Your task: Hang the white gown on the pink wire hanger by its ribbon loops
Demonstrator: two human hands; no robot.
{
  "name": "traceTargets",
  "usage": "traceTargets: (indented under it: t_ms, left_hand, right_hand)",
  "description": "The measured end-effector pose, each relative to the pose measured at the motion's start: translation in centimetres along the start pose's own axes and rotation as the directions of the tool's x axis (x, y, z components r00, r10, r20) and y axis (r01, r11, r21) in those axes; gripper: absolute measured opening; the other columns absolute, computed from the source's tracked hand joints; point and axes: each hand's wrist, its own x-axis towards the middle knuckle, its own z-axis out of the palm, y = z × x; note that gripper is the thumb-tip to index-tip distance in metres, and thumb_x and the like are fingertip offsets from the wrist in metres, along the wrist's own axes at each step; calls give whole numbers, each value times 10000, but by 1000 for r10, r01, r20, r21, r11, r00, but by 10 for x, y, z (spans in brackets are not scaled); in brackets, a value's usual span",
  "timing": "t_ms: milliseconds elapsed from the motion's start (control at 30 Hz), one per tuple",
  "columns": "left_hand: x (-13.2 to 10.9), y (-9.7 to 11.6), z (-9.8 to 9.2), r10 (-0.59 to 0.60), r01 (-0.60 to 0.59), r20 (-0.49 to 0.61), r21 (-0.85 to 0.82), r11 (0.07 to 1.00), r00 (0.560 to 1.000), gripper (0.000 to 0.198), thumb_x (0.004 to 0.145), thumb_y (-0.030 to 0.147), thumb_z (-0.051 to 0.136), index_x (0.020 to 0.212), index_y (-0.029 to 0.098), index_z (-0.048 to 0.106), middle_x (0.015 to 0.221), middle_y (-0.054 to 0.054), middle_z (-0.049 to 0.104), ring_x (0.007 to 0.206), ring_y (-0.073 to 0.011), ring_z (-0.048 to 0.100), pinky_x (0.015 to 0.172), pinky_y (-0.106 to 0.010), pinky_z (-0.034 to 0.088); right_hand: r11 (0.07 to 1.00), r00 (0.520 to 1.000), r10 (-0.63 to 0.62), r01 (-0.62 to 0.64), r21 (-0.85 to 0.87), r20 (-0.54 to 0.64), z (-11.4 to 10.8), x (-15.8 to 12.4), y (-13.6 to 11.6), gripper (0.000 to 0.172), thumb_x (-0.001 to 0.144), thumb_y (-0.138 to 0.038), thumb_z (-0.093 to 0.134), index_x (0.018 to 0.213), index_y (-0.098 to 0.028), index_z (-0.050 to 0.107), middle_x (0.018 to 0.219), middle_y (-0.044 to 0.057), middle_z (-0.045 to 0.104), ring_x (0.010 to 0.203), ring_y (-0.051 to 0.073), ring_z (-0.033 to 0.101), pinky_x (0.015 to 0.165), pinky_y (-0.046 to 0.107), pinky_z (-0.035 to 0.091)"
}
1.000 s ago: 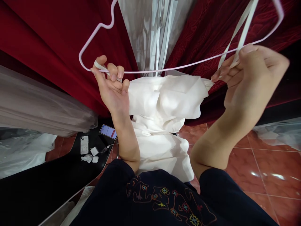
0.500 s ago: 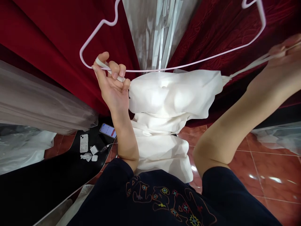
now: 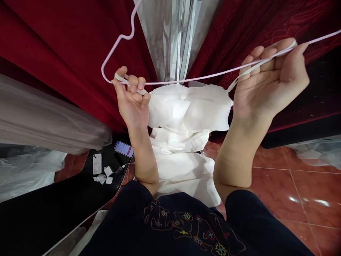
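- Red curtain [image 3: 66, 64]: hung at left.
- Black table [image 3: 61, 206]: stood lower left.
- White garment [image 3: 183, 174]: hung centrally, before the person.
- Pale pink hanger [image 3: 183, 81]: spanned both hands, above the garment.
- Left hand [image 3: 133, 101]: closed on bar near its corner.
- Right hand [image 3: 269, 80]: thumb and forefinger pinched bar, well apart from left.
- Thin white straps [image 3: 232, 85]: ran from garment to hands.
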Motion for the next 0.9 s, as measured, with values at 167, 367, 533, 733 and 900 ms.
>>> traceTargets:
  t_ms: [167,367,533,733,900]
  left_hand:
    - [-3,4,-4,-39,39,8,48,998,999,360,1029,417,281,1041,271,610,822,-57,523,871,-144,581,378,-166,289]
    - [-11,9,-15,102,-90,-39,242,966,994,276,980,267,465,1190,195,629,1032,-92,663,930,-176,654,487,-171,388]
    - [0,7,-33,469,-371,-157,419,828,869,330,880,35,456,1026,178,715,965,-64,692,718,-102,651,398,-165,266]
    - [4,12,-40,445,-433,10,252,865,895,236,919,183,597,1137,210,682,1137,-34,669,1018,-122,640,799,-205,528]
    - [17,22,-41,471,-498,170,398,770,866,305,875,261,671,1173,198,668,1175,-60,652,1082,-180,629,836,-268,543]
  right_hand:
    - [975,989,0,-34,221,149,2,-1,-2,354,975,-323,214,700,-170,377,552,-55,319,501,29,495,555,187,481]
    - [958,983,40,-88,273,179,-4,3,3,348,974,-328,248,679,-169,344,554,-56,268,457,11,353,507,153,386]
    - [946,987,70,-113,305,147,-3,2,7,324,972,-334,267,697,-173,328,555,-60,261,448,14,336,494,150,368]
    - [953,983,55,-104,283,176,-5,0,5,323,971,-337,285,699,-168,328,558,-57,269,456,18,345,506,160,373]
    - [958,987,72,-109,265,147,-5,2,2,383,982,-407,211,706,-169,327,562,-56,239,447,17,338,501,163,366]
